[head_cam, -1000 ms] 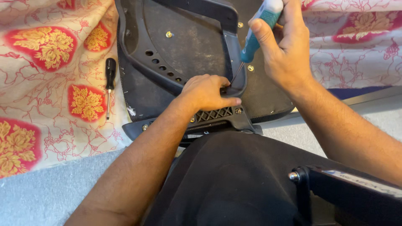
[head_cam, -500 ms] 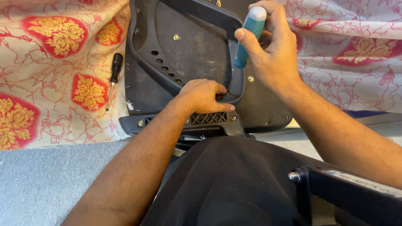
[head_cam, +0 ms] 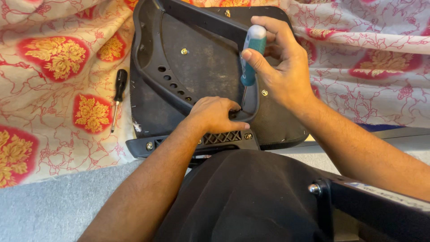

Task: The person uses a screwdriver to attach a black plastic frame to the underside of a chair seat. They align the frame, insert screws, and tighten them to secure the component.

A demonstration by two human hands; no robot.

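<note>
A black plastic chair part (head_cam: 201, 71) lies upside down on a floral cloth, with brass screws in it. My right hand (head_cam: 280, 67) grips a teal-handled screwdriver (head_cam: 250, 56) held nearly upright, its tip down at the curved black bracket (head_cam: 251, 105). My left hand (head_cam: 217, 114) rests on the bracket right beside the tip, fingers curled around something small that I cannot make out.
A second screwdriver (head_cam: 118, 92) with a black handle lies on the red and cream floral cloth (head_cam: 53, 89) to the left. A black padded chair piece (head_cam: 251, 197) and a black metal arm (head_cam: 371, 206) fill the near foreground. Grey carpet (head_cam: 45, 210) shows at the lower left.
The view has shifted so the chair part sits lower in frame. My right hand has brought the screwdriver more upright, its tip now down by my left fingers.
</note>
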